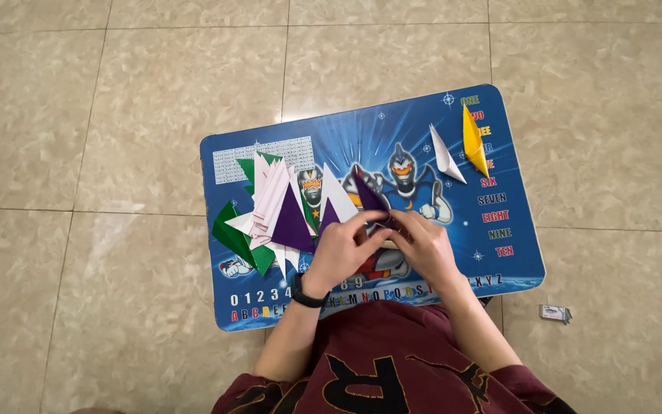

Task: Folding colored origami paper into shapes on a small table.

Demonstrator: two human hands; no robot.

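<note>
Hands, left hand point(340, 249) and right hand point(423, 244), pinch a purple paper point(369, 198) at frame centre; uneven pressure could skew the crease, I judge.

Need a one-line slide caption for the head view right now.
Both hands, left and right, fold a purple paper over a blue table; folded papers lie left.

Floor point(116, 115) was glossy beige marble-patterned tile with thin grout lines; a small blue printed bench point(515, 261) stood on it.
</note>
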